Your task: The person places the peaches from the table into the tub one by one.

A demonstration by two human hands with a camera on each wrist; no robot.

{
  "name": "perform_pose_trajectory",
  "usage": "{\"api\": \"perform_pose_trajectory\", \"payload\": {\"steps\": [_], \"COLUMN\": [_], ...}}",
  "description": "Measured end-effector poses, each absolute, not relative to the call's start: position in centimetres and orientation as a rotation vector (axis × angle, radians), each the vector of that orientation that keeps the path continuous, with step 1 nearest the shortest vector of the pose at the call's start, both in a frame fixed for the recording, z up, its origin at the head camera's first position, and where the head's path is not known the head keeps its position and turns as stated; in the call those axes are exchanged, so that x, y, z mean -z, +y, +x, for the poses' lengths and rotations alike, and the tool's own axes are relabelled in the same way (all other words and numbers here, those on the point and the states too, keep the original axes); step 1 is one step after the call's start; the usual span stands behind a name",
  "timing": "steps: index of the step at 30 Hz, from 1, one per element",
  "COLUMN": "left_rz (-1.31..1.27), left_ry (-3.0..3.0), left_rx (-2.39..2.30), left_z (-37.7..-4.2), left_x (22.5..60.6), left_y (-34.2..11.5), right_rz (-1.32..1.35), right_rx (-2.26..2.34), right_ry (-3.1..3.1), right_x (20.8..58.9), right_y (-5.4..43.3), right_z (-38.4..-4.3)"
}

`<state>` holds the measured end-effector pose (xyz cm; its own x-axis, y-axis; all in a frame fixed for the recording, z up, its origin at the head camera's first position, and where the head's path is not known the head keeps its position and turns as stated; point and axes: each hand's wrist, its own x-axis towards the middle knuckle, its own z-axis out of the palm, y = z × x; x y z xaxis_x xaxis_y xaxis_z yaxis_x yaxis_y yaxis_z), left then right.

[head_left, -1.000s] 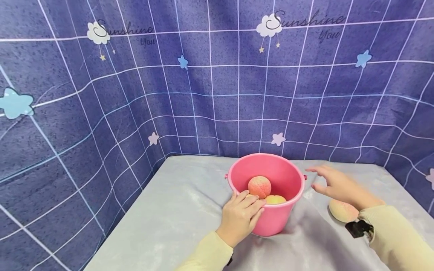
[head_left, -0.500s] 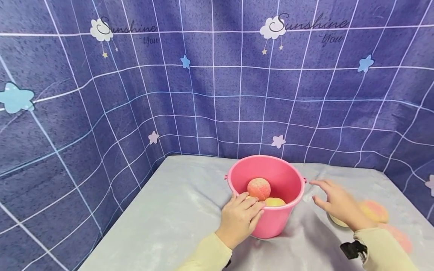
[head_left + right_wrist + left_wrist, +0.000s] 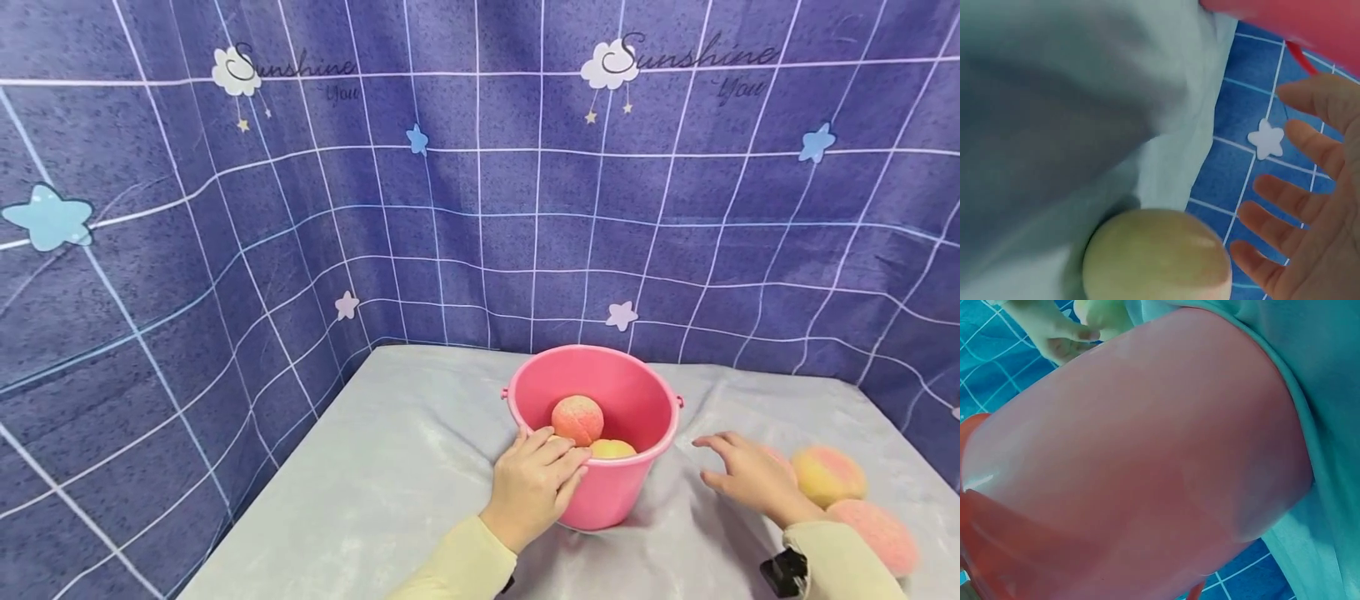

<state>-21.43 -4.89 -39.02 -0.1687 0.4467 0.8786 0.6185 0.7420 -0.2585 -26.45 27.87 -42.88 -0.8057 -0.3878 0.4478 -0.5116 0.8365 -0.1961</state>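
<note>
Nearest on my head feed, 2 cream sleeves (image 3: 457, 562) come up from the bottom edge, a black band (image 3: 783, 573) at the right cuff. Beside the right cuff, on its outer side, I see 1 pink peach (image 3: 879, 535). Just past it, to the right of the wrist, sits 1 yellow-and-pink peach (image 3: 828, 477). Behind the right hand (image 3: 750, 473) is 1 half-hidden peach (image 3: 782, 463), the hand itself blocking most of my view of it. That makes 3 peaches around this hand. It is palm-down, fingers spread and loosely bent, holding nothing.

To its left, apart from the fingertips, 1 pink bucket (image 3: 611, 496) stands upright between the 2 hands. The left hand (image 3: 532, 483) grips its near rim, fingers bent over the edge. Inside, beyond those fingers, I count 2 peaches clearly, 1 red peach (image 3: 577, 419) and 1 yellow peach (image 3: 612, 449); the knuckles may cover more. Grey cloth (image 3: 360, 467) spreads under everything, and beyond both hands hangs a blue checked curtain (image 3: 465, 242) with 2 clouds (image 3: 610, 65).
</note>
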Motion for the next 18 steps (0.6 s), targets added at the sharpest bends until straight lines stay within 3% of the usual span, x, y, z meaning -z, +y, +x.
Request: {"api": "perform_pose_trajectory", "payload": {"steps": [11,18], "left_rz": [-0.826,-0.825], "left_ry": [-1.79,-1.792], "left_rx": [0.219,0.225], "left_z": [-21.6,-21.8], "left_x": [39.2,39.1], "left_y": [-4.6,-4.7], "right_rz": [0.968,0.819], "right_rx": [-0.597,-0.561], "right_ry": [-2.317,-2.403], "right_x": [44.8,44.2], "right_y": [32.5,34.5], "right_z": [-25.7,-24.1]}}
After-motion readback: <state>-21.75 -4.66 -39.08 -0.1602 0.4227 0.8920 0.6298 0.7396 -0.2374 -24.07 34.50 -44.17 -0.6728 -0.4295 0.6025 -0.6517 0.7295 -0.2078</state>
